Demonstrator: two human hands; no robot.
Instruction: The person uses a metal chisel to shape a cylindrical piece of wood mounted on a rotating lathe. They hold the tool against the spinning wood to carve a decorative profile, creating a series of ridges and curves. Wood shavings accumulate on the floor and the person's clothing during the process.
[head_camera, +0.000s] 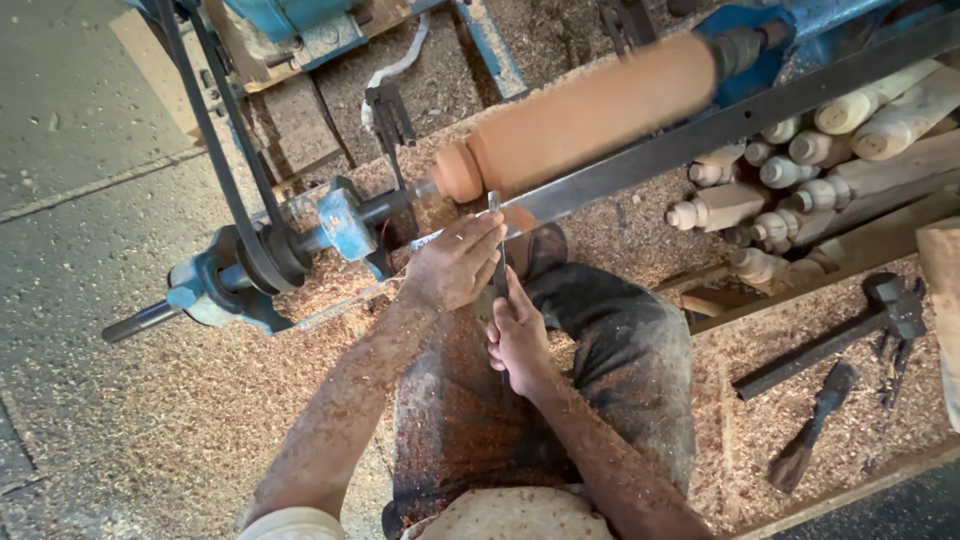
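A long wooden piece (590, 110) sits in a blue lathe (345, 225), its left end turned into a rounded knob. A dark metal tool rest bar (720, 125) runs along its front. A thin steel chisel (495, 245) rests on the bar, its tip by the knob. My left hand (455, 265) presses over the chisel near the bar. My right hand (520, 340) grips the chisel's lower end, just above my lap. Both forearms are dusted with sawdust.
Several turned wooden legs (800, 170) are stacked at the right behind the bar. Loose chisels and tools (830, 370) lie on sawdust at the right. A black drive belt (225, 150) runs to the lathe pulley at the left. Concrete floor lies to the left.
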